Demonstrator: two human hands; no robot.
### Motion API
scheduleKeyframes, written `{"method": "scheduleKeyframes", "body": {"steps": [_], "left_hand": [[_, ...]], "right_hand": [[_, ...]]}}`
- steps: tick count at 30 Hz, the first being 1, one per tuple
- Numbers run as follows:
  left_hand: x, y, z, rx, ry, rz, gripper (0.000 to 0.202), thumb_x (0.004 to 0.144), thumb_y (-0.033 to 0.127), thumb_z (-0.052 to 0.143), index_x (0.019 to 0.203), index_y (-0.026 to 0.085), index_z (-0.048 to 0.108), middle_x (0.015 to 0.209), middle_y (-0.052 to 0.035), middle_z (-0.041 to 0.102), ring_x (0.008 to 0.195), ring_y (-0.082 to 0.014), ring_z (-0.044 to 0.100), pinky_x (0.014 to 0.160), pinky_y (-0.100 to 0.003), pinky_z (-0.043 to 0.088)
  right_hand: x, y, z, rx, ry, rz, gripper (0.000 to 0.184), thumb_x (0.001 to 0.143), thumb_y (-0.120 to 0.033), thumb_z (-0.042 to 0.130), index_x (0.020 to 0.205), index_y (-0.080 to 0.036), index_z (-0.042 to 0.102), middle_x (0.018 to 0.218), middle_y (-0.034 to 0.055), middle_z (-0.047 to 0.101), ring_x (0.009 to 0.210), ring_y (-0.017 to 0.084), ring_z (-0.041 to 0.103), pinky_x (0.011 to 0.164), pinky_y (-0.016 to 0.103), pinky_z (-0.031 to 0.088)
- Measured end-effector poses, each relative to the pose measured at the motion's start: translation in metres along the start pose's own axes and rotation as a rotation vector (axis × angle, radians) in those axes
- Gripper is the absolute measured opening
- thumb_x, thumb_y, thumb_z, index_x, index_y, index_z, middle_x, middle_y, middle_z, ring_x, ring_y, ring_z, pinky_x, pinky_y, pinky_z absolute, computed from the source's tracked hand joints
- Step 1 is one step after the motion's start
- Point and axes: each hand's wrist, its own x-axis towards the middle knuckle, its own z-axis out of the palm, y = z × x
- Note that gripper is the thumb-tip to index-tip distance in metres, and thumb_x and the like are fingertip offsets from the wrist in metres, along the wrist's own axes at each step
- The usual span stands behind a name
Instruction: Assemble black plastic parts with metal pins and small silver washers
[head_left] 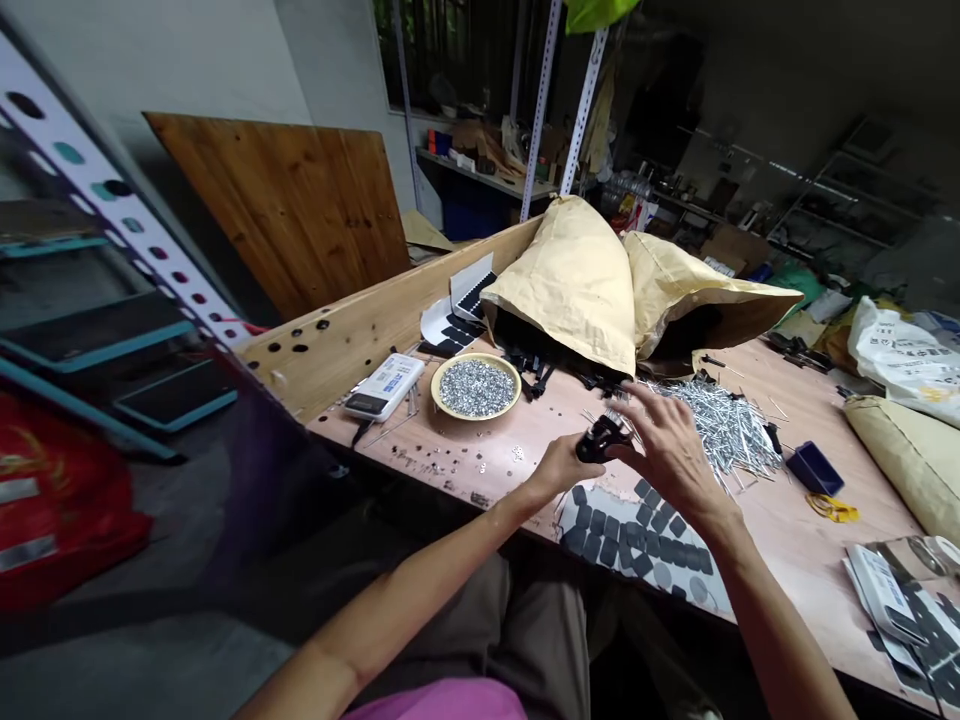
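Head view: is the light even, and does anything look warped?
In the head view, the central bag is bright but the back shelf dim; the post at left looks stretched, likely by the lens; the black part shows little detail.

We are in what looks like a small assembly workshop, with a round pale-yellow bowl [477, 418] of tiny silvery metal pieces [477, 388] and a loose heap of thin silvery metal rods [731, 425] on our pinkish wooden tabletop [810, 590]. Large tan paper sacks [574, 280] gape open behind them, and perforated pale metal uprights [586, 110] stand near a cluttered second tabletop [480, 178].
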Motion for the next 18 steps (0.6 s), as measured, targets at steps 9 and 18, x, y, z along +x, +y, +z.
{"method": "scheduleKeyframes", "body": {"steps": [9,18], "left_hand": [[-0.009,0.007,0.007,-0.343,-0.138,-0.144,0.026,0.062,0.022,0.072,0.084,0.011,0.063,0.064,-0.0007,0.062,0.051,-0.0105,0.056,0.042,-0.02,0.043],[0.004,0.006,0.005,-0.246,-0.105,-0.124,0.049,0.069,0.036,0.068,0.109,0.012,0.055,0.07,-0.0018,0.062,0.05,-0.0133,0.057,0.044,-0.024,0.047]], "right_hand": [[-0.043,-0.013,0.076,1.274,-0.223,0.861,0.074,0.068,-0.076,0.048,0.104,-0.012,0.06,0.099,0.015,0.066,0.088,0.025,0.063,0.071,0.039,0.052],[-0.023,-0.017,0.099,1.389,0.032,0.929,0.061,0.07,-0.074,0.049,0.089,-0.018,0.063,0.061,0.0045,0.06,0.057,0.024,0.062,0.046,0.038,0.052]]}}
